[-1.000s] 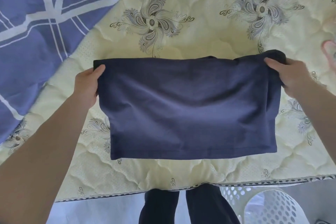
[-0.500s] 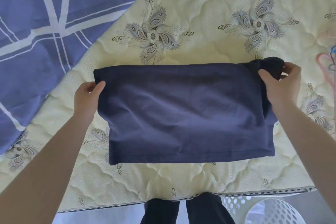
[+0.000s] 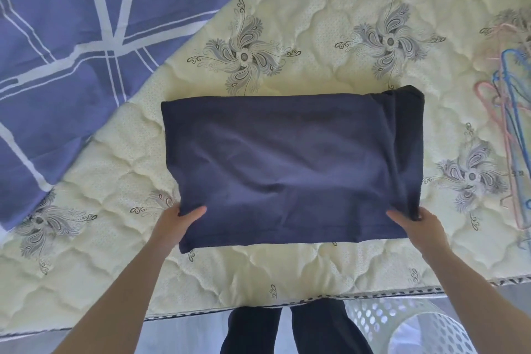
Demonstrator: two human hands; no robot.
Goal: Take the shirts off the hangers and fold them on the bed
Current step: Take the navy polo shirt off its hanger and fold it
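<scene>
A folded dark navy shirt (image 3: pixel 290 164) lies flat as a wide rectangle on the cream quilted mattress (image 3: pixel 330 23). My left hand (image 3: pixel 179 220) grips the shirt's near left corner, thumb on top and fingers under the cloth. At the near right corner my right hand (image 3: pixel 416 224) pinches the edge, with its thumb over the fabric. A thicker fold of cloth runs along the shirt's right side. Several pink and blue hangers (image 3: pixel 514 129) lie empty on the mattress at the far right.
A blue blanket with white stripes (image 3: pixel 71 52) covers the bed's upper left. The mattress front edge (image 3: pixel 316 297) runs just below the shirt. A white perforated laundry basket (image 3: pixel 408 327) stands on the floor at the lower right, beside my legs (image 3: pixel 287 330).
Both hands have moved from the shirt's far corners to its near corners. The shirt now lies flat on the mattress, and the view has shifted so the hangers show at the right.
</scene>
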